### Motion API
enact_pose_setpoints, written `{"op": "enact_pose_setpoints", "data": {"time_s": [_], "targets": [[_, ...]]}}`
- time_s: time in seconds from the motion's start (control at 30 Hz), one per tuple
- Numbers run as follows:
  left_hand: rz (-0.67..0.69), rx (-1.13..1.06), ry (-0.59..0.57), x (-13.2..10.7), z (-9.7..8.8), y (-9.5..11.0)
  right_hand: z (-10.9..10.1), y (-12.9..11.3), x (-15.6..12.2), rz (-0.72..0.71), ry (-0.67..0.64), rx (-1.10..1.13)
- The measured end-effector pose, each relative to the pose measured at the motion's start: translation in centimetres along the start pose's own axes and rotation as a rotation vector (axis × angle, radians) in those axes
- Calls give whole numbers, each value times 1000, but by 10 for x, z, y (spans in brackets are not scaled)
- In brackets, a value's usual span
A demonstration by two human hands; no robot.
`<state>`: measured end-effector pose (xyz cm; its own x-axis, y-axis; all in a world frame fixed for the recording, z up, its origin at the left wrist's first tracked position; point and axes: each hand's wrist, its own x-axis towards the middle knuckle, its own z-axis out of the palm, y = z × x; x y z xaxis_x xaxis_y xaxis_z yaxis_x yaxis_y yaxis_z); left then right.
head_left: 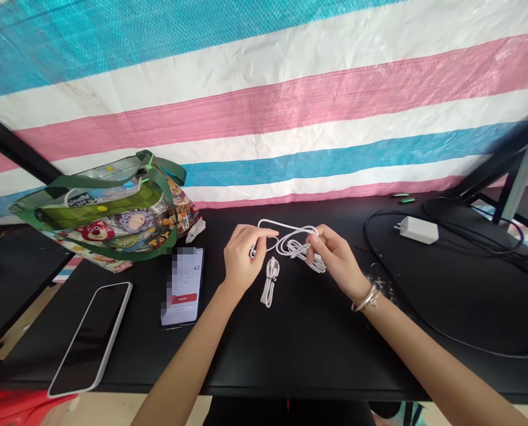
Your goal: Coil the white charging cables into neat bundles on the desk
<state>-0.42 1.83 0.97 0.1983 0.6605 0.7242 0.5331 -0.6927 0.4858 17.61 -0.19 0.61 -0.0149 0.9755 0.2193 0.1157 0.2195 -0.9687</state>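
Note:
A loosely looped white cable [285,225] stretches between my two hands above the black table. My left hand [243,254] has its fingers curled round one side of the cable, the thumb close to the index finger. On the other side, my right hand [334,254], with a silver bracelet at the wrist, pinches the loops between thumb and fingers. Behind and below that hand lies a white bundled cable [310,260], partly covered by the loops. A small tied white cable [269,284] rests on the table between my forearms.
To the left stand a cartoon-print bag [126,219] with green handles, a lit phone [184,290] and a dark-screened phone [93,337] in a white case. A white charger [418,230] and a long black cord [392,278] lie at right. Striped sheeting [264,106] hangs behind.

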Motion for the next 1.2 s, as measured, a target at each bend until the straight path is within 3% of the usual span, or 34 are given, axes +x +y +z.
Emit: {"op": "enact_pose_setpoints", "data": {"time_s": [0.13, 0.23, 0.6, 0.87, 1.2], "targets": [[98, 174, -7, -3, 3, -5, 3, -1, -2, -31, -46, -37], [79, 243, -39, -5, 3, -9, 4, -1, -3, -36, -54, -58], [46, 308, 46, -9, 6, -10, 5, -2, -6, -38, -118, -89], [94, 261, -37, -12, 9, -10, 4, -4, -4, -40, -70, -30], [-89, 178, -203, -14, 11, -9, 5, -4, -6, 10, -126, 69]]}}
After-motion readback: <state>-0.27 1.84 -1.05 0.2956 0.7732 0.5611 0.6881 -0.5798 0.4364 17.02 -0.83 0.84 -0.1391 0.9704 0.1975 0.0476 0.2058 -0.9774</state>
